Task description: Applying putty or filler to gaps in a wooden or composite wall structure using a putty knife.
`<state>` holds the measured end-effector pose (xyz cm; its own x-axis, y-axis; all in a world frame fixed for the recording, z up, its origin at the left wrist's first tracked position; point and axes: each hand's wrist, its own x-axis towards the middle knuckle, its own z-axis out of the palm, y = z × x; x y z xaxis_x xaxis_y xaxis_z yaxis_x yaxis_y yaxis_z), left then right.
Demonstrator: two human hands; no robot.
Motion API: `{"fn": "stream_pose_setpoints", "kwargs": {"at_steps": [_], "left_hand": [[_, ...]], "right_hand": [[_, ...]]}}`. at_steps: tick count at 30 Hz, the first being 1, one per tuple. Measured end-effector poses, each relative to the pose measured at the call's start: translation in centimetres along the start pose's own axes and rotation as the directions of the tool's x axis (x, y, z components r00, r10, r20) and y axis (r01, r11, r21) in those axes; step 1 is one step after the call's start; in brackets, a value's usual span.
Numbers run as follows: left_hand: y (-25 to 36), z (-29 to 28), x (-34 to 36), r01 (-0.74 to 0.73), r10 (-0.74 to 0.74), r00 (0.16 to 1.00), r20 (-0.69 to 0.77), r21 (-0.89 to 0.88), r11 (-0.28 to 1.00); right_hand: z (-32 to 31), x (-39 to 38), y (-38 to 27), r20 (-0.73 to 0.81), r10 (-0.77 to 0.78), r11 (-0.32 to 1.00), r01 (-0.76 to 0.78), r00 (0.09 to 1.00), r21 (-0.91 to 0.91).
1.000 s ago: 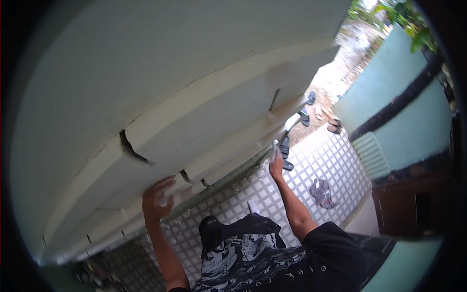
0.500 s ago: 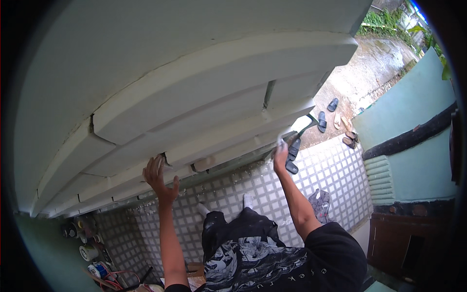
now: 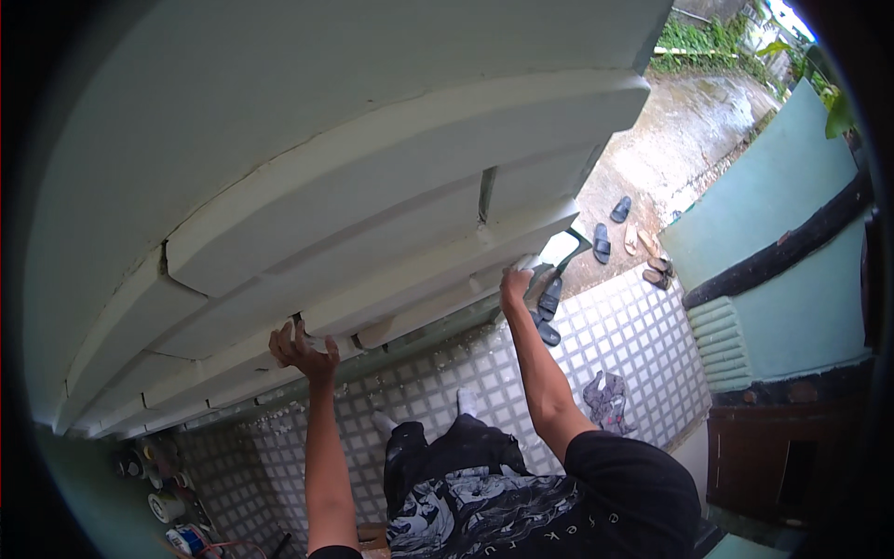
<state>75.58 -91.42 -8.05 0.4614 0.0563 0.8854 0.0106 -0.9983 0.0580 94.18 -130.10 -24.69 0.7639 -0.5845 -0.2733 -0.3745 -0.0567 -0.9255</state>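
The left hand's (image 3: 303, 351) fingers, spread a moment ago, are now curled at the moulding (image 3: 428, 270); whether it is grasped cannot be told. To its right, the right hand (image 3: 516, 281) has been folded near the same moulding, its grip unclear; both are thus set along it. Beyond lie sandals (image 3: 550, 298).

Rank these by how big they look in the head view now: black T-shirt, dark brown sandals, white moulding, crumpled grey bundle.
1. White moulding
2. Black T-shirt
3. Crumpled grey bundle
4. Dark brown sandals
Apparent size only; nearness to the camera differs, so real sizes are unsure.
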Motion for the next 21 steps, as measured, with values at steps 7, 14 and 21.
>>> {"fn": "stream_pose_setpoints", "kwargs": {"at_steps": [7,14,21], "left_hand": [[-1.8,-1.3,-1.0,0.007,-0.006,1.0,-0.019,0.049,0.999],[-0.6,-0.1,-1.1,0.05,-0.048,0.998,0.043,-0.041,0.998],[-0.8,-1.2,-1.2,0.115,-0.111,0.992,0.067,-0.056,0.992]], "right_hand": [[4.0,-11.2,-5.6,-0.101,-0.584,0.811,0.575,0.806,-0.107],[5.8,-11.3,-0.9,0.522,-0.028,0.969,0.151,0.852,-0.194],[7.2,-17.7,-3.9,-0.049,-0.754,0.654,0.74,0.655,-0.156]]}}
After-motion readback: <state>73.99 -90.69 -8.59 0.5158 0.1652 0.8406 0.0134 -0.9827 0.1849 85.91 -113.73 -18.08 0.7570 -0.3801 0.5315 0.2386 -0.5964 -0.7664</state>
